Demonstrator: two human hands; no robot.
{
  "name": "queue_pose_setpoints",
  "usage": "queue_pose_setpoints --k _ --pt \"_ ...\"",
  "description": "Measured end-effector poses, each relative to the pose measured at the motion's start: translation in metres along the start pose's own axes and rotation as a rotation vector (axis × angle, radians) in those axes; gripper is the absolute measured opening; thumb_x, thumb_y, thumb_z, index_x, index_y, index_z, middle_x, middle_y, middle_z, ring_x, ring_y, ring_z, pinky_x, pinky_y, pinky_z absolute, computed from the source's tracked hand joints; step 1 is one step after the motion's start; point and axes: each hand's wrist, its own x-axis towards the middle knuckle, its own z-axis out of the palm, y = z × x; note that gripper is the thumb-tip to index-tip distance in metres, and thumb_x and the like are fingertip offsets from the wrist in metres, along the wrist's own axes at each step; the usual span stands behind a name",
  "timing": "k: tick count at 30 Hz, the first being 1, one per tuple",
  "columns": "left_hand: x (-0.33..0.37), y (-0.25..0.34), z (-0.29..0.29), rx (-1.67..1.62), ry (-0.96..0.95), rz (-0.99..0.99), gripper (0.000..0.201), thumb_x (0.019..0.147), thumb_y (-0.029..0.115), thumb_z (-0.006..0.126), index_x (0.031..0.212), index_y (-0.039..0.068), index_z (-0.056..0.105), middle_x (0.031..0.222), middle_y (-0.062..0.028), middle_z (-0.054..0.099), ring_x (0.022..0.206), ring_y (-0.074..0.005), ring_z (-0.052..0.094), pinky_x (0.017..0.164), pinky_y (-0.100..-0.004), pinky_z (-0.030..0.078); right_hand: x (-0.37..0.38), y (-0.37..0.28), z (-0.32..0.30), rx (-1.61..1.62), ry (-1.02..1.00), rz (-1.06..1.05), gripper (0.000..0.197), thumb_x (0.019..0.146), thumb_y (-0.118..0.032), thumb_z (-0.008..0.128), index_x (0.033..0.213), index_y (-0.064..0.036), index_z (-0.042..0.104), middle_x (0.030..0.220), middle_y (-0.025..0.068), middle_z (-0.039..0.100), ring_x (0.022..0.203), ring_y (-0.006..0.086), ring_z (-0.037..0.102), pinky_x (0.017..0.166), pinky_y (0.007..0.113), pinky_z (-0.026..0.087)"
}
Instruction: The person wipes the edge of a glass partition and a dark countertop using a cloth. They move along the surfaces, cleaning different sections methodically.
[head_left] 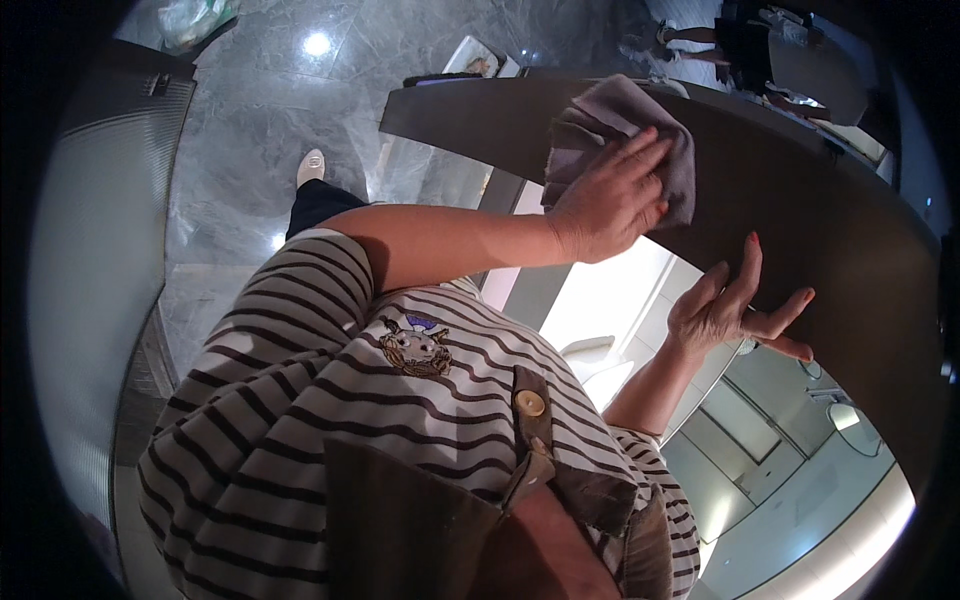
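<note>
My left hand (pixel 612 200) presses a folded mauve-grey cloth (pixel 660 105) against a long dark brown panel (pixel 830 225). Its fingers lie stretched across the cloth, and the cloth's loose folds stick out beyond them. Lower and to the right, my right hand (pixel 735 305) is empty with its fingers spread. The fingertips are over the panel's near edge; whether they touch it I cannot tell.
A ribbed glass panel (pixel 120 230) stands at the left, beside grey marbled floor tiles (pixel 260 110). A plastic bag (pixel 190 20) lies at the upper left. Below the panel is a brightly lit space with a round mirror (pixel 855 425). Dim items crowd the upper right.
</note>
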Motion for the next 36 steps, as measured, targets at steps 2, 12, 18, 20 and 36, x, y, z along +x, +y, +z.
queue_pose_setpoints --k 2,12,18,20,36 --pt "-0.003 -0.012 0.003 0.017 0.042 -0.055 0.028 0.096 0.022 0.051 0.094 -0.006 0.054 0.146 -0.0269 0.03 0.142 -0.0391 0.019 0.114 -0.0486 0.023 -0.001 0.001 0.003 -0.004 0.005 0.009 0.033 0.094 -0.029 0.043 0.113 -0.0204 0.068 0.152 0.0192 0.014 0.145 0.0314 -0.015 0.104 0.064 -0.022" --pt "-0.034 -0.002 0.005 0.019 -0.039 -0.012 0.028 0.092 0.02 0.056 0.104 -0.005 0.056 0.149 -0.0227 0.028 0.143 -0.0374 0.018 0.115 -0.0489 0.02 0.001 0.0 0.004 0.026 0.014 0.004 0.028 0.089 -0.022 0.052 0.111 -0.0187 0.07 0.151 0.0194 0.019 0.145 0.0299 -0.01 0.107 0.059 -0.019" --pt "-0.044 -0.055 0.015 -0.004 0.148 -0.286 0.031 0.096 0.022 0.048 0.112 -0.003 0.055 0.141 -0.0251 0.037 0.136 -0.0415 0.029 0.111 -0.0486 0.025 0.0 -0.002 0.003 0.0 0.008 -0.01 0.031 0.091 -0.027 0.049 0.112 -0.0173 0.069 0.151 0.0193 0.017 0.146 0.0236 -0.005 0.106 0.059 -0.02" --pt "-0.049 -0.07 0.019 0.016 0.186 -0.359 0.033 0.097 0.024 0.045 0.115 -0.002 0.054 0.142 -0.0242 0.037 0.135 -0.0422 0.03 0.111 -0.0482 0.026 0.001 -0.001 0.005 -0.011 0.026 -0.025 0.033 0.093 -0.029 0.046 0.114 -0.0174 0.068 0.152 0.0192 0.016 0.146 0.0223 -0.004 0.106 0.058 -0.021" --pt "-0.103 -0.181 0.03 -0.043 0.349 -1.063 0.044 0.098 0.032 0.037 0.122 -0.001 0.054 0.14 -0.022 0.041 0.131 -0.0381 0.035 0.111 -0.0434 0.027 -0.001 0.001 0.005 -0.108 -0.08 -0.07 0.041 0.093 -0.035 0.038 0.112 -0.01 0.064 0.142 0.0092 0.043 0.146 0.027 0.003 0.107 0.06 -0.021"
